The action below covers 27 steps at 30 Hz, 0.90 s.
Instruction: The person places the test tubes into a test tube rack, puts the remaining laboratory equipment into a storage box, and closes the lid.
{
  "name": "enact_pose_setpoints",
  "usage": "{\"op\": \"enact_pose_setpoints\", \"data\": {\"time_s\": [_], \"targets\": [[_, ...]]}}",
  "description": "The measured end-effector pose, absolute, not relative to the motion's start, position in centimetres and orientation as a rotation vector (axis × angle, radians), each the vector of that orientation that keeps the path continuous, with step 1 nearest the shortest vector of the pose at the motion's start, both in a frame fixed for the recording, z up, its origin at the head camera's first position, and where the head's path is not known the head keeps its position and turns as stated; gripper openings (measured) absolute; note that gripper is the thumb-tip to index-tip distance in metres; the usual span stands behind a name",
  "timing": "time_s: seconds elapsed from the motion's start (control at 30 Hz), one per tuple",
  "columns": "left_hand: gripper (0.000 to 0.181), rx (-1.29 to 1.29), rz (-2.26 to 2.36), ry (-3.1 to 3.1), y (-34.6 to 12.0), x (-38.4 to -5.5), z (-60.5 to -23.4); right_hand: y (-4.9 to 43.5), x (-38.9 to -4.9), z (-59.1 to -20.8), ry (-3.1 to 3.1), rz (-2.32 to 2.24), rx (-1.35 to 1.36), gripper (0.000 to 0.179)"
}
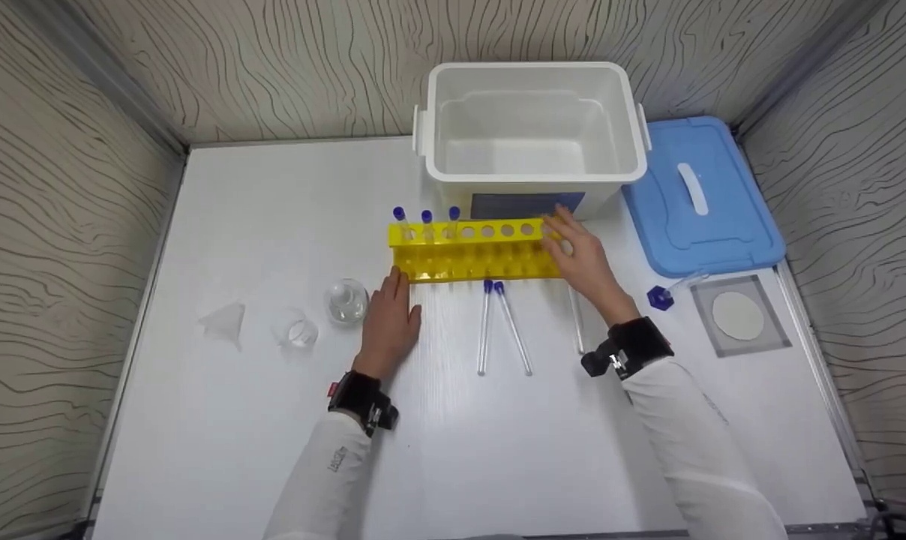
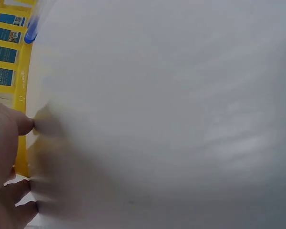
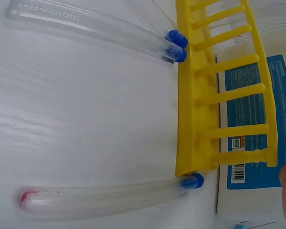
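A yellow test tube rack (image 1: 475,259) stands in front of the white box. Several test tubes are on show: blue-capped ones stand at its left end, two capped tubes (image 1: 484,330) lie before it, and another tube (image 3: 100,198) lies near its right end, pinkish at its tip. With its fingertips my left hand (image 1: 391,322) touches the rack's lower left front corner; in the left wrist view its thumb (image 2: 24,124) meets the yellow edge. My right hand (image 1: 582,255) rests its extended fingers on the upper right end. Palms of both hands are hidden.
The white box (image 1: 537,178) stands behind the rack, its blue lid (image 1: 663,225) beside it. At left are a funnel (image 1: 226,322), a small beaker (image 1: 301,332) and a stoppered glass vessel (image 1: 348,306). A blue hexagonal base (image 1: 660,298) and a wire gauze (image 1: 738,316) lie at right.
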State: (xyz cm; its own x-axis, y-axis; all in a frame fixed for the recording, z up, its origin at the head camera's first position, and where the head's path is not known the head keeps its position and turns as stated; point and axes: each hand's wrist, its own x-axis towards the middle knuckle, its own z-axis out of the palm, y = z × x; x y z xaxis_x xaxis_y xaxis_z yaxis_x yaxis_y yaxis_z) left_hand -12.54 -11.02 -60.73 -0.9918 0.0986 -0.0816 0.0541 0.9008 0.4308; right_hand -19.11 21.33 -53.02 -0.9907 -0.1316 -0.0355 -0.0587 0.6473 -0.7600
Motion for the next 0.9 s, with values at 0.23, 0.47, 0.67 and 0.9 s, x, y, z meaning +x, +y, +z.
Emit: {"op": "enact_pose_setpoints", "data": {"time_s": [0.23,0.47,0.67,0.9], "targets": [[0.068,0.119,0.674,2.968,-11.1,-12.5,-61.0,23.1,-17.5,-53.2,2.883,-1.276,-0.049,0.046],[0.067,0.125,0.688,2.974,-11.0,-12.5,-61.1,23.5,-15.3,-56.1,2.881,-0.931,0.167,0.05],[0.066,0.116,0.69,2.988,-11.0,-12.5,-61.1,22.8,-14.2,-57.3,2.848,-0.694,0.231,0.056],[0.067,0.093,0.676,2.984,-10.8,-12.5,-61.1,21.9,-14.1,-57.5,2.855,-0.539,0.202,0.057]]}}
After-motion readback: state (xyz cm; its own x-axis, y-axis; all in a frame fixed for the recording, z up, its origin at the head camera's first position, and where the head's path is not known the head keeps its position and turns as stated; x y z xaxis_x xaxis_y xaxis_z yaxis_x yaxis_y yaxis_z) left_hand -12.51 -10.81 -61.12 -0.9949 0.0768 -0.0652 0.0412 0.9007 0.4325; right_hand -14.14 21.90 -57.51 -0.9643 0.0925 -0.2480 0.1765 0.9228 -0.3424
